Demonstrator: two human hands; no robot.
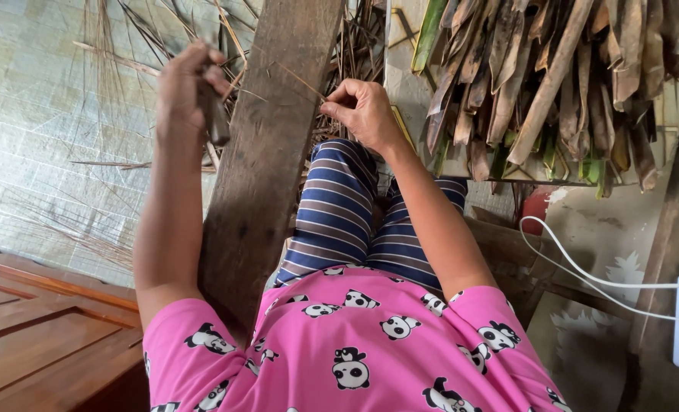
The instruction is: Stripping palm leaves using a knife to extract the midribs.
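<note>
Left of the sloping wooden plank (267, 145), the raised left hand (191, 91) fists around a mostly hidden dark tool (216, 118), while the right hand (362, 113) pinches a thin strip (297, 78) lying across it.

The shirt (355, 351) is pink with black-and-white pandas, the trousers (339, 214) have blue, white and brown stripes, and the plank (267, 152) is dark brown.

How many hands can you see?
2, both the person's own. The left hand is raised at the upper left, closed around a dark tool. The right hand pinches a thin fibre strand over the wooden plank.
</note>
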